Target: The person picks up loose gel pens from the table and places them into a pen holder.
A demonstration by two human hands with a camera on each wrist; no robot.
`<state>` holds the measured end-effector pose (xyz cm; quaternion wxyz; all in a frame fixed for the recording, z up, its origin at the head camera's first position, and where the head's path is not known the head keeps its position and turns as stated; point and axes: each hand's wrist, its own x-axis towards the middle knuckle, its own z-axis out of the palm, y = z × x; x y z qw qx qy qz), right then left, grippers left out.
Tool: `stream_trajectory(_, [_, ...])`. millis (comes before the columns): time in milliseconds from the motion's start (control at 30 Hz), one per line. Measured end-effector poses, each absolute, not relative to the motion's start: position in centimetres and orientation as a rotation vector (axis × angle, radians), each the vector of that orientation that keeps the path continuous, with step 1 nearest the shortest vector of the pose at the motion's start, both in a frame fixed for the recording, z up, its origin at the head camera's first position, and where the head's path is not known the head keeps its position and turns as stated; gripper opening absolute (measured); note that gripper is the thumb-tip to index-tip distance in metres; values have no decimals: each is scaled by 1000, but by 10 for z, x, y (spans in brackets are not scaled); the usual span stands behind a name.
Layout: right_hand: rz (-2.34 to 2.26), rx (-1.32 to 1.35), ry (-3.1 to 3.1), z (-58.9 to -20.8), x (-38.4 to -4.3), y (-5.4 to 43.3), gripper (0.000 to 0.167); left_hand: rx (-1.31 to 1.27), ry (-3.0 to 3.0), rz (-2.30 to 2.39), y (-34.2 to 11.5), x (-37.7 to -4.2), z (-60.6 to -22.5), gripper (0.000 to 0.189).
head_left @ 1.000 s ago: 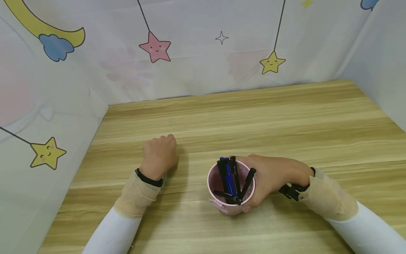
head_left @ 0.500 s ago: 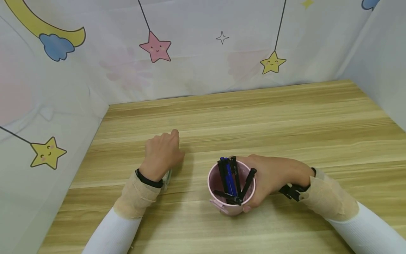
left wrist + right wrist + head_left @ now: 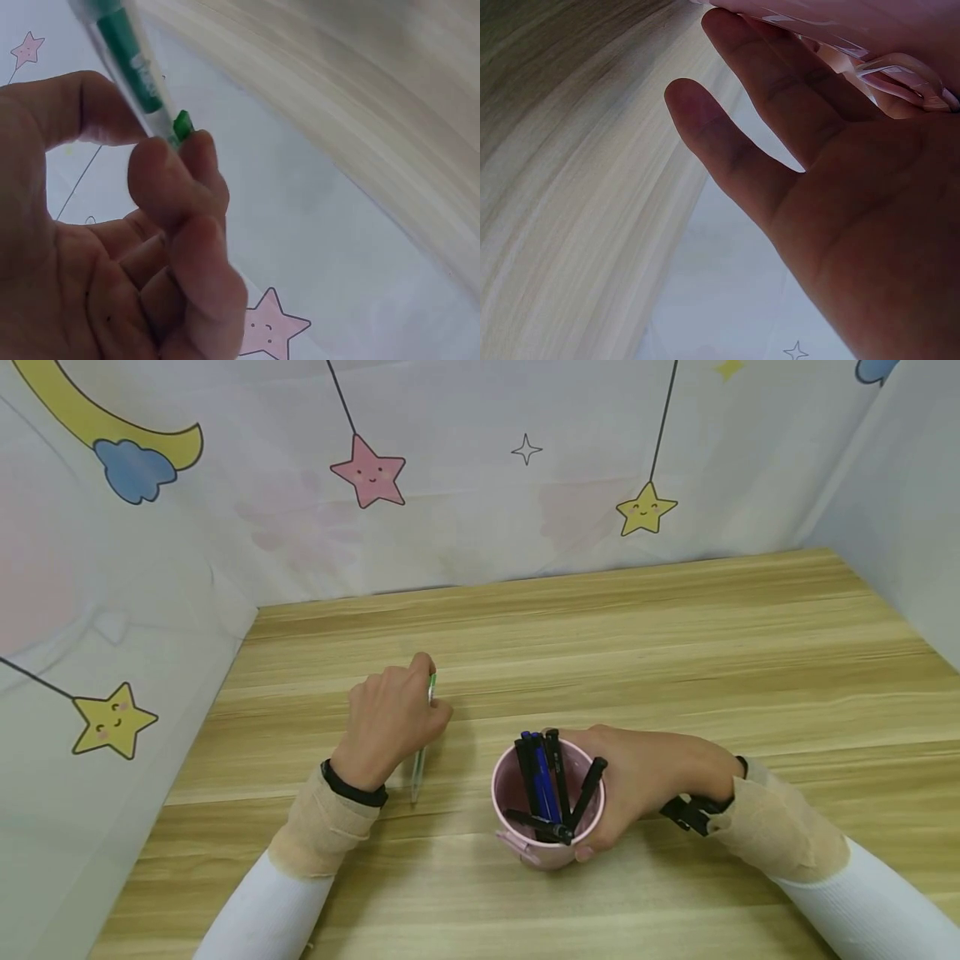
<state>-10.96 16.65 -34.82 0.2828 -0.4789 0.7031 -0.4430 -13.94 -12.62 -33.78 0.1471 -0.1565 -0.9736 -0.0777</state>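
My left hand [image 3: 393, 714] pinches a clear pen [image 3: 417, 775] with a green clip between thumb and fingers, left of the cup. In the left wrist view the pen's green label [image 3: 129, 60] shows, and one end is tucked behind the fingertips. A pink cup [image 3: 510, 806] with a small side loop stands on the table. Black pens [image 3: 592, 785] and blue pens [image 3: 542, 781] lean inside it. Curving round the cup's right side, my right hand [image 3: 637, 768] holds it, thumb at the front. The right wrist view shows fingers [image 3: 780, 86] along the cup's wall.
The wood-grain table [image 3: 600, 643] stretches back to a white cloth wall [image 3: 465, 510] printed with stars, a moon and clouds. More pale cloth borders the table on the left and right. Black bands sit on both wrists.
My left hand has moved a little forward and to the right, turning so that the clear pen comes into view. The right hand and the cup have stayed put.
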Motion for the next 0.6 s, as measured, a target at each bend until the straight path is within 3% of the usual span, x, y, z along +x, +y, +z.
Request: stream_trajectory(600, [-1171,-1271,1910,-347,-109,167,78,-482,-2730,-448,-119,-137,-330,40])
